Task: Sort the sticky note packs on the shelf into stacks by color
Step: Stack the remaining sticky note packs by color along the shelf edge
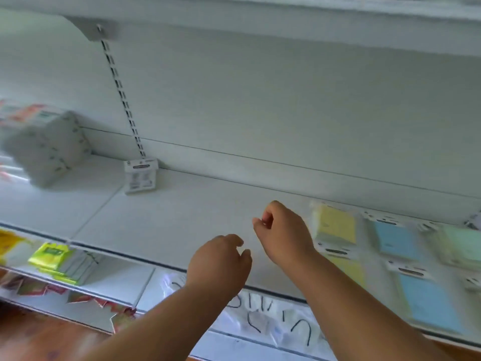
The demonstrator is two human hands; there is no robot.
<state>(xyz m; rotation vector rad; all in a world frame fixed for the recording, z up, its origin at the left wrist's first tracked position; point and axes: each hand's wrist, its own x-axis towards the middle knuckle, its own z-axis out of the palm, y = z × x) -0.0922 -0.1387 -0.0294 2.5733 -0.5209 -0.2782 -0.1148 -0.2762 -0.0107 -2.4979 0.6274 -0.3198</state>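
Note:
Sticky note packs lie on the right part of the white shelf (182, 217): a yellow pack (335, 225), a second yellow pack (351, 272) partly behind my right forearm, a blue pack (395, 241), a larger blue pack (429, 300) near the front edge, and a pale green pack (460, 246). A white pack (140, 175) leans at the back by the upright rail. My left hand (221, 261) hovers over the shelf's front edge, fingers loosely curled, holding nothing. My right hand (283, 230) hangs just left of the yellow pack, fingers bent and empty. The frame is blurred.
A stack of white boxes (49, 149) stands at the shelf's left. A lower shelf holds yellow-green packets (52, 256) and other goods. Clear bags with black markings (273, 316) hang below the front edge. Another shelf (286, 24) runs overhead.

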